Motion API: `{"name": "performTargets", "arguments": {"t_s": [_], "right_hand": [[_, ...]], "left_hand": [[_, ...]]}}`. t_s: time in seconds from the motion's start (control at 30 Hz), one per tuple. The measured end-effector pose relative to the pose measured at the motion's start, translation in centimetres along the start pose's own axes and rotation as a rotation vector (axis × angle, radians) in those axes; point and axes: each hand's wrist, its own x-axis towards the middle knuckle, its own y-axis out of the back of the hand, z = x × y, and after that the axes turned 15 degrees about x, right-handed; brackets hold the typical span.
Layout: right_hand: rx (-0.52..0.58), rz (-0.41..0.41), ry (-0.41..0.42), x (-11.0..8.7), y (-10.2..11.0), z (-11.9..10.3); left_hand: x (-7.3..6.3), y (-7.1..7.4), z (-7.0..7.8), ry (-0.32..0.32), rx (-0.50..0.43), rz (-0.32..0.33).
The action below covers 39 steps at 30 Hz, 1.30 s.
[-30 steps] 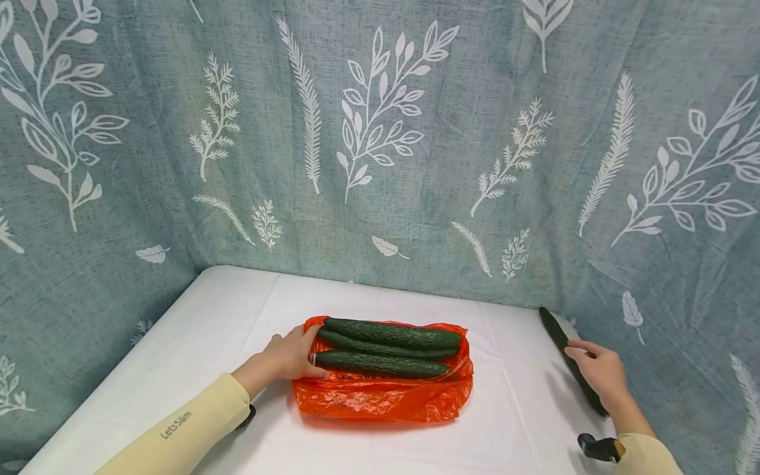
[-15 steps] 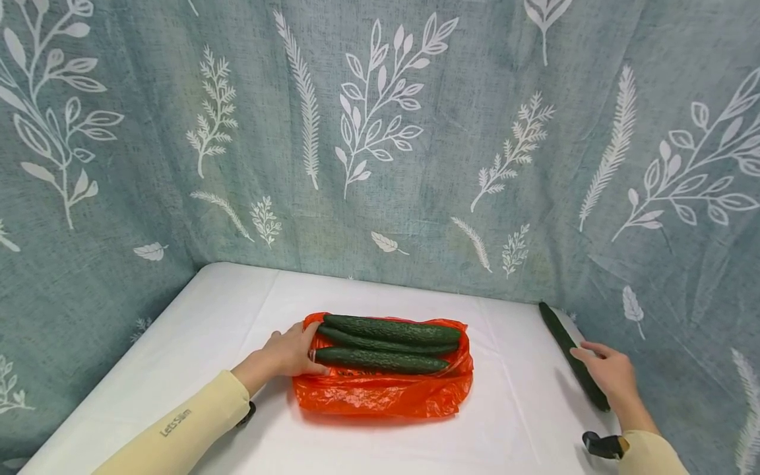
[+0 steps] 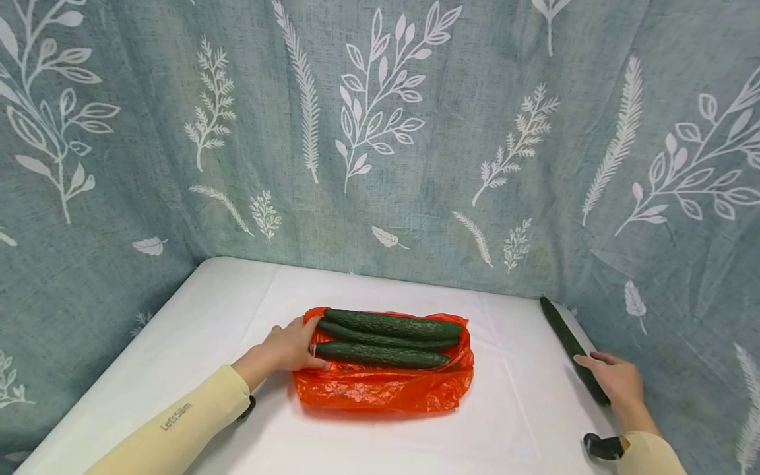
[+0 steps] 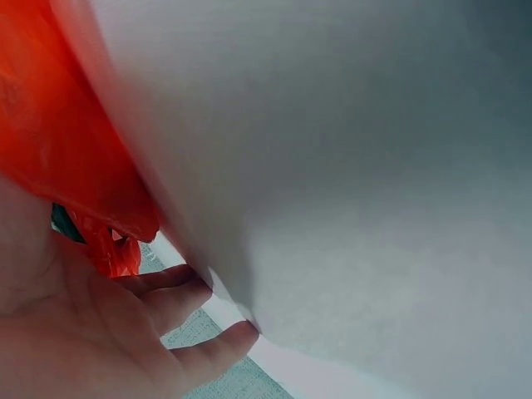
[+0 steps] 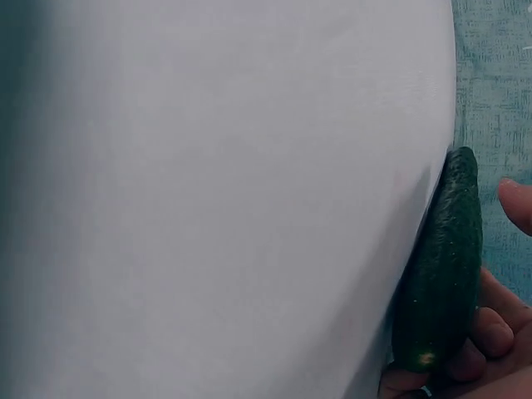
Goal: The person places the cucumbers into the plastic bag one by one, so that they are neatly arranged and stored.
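Observation:
In the head view, an orange-red plastic bag [image 3: 380,392] lies mid-table with its mouth spread. Several dark green cucumbers [image 3: 380,356] rest side by side in it. My left hand [image 3: 291,346] grips the bag's left end, fingers at the back and thumb at the front. The left wrist view shows some fingers [image 4: 179,303] reaching down to the tabletop beside the bag. At the right edge lies a single cucumber [image 3: 558,326]. My right hand [image 3: 617,382] is beside its near half, fingers loosely bent. In the right wrist view the thumb [image 5: 517,204] stands apart from that cucumber [image 5: 440,266].
A white cloth covers the table [image 3: 493,409]. Blue-green curtains [image 3: 415,251] with white leaf prints hang close behind and along both sides. The lone cucumber lies along the table's right edge, close to the curtain.
My right hand has shifted slightly right and toward the near end of the lone cucumber, its fingers loosening. The left hand stays on the bag. The head view has tilted up slightly.

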Motion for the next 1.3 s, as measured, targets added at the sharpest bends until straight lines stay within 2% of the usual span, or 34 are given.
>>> {"name": "performTargets", "arguments": {"t_s": [0.17,0.3,0.73,0.97,1.3], "right_hand": [[0.065,0.010,-0.064,0.0,-0.1,0.3],[0.091,0.023,-0.058,-0.1,-0.2,0.6],[-0.004,0.041,-0.003,-0.1,-1.1,0.8],[-0.015,0.071,0.004,-0.1,-1.3,0.8],[-0.045,0.064,-0.009,-0.4,-1.3,0.8]], "left_hand": [[0.0,0.1,0.0,0.000,-0.001,-0.008],[0.0,0.1,0.1,0.002,0.009,-0.011],[-0.2,0.3,0.0,0.000,-0.006,-0.012],[-0.2,0.5,0.0,0.002,-0.007,-0.018],[-0.4,0.6,0.2,-0.003,-0.006,-0.016]]}}
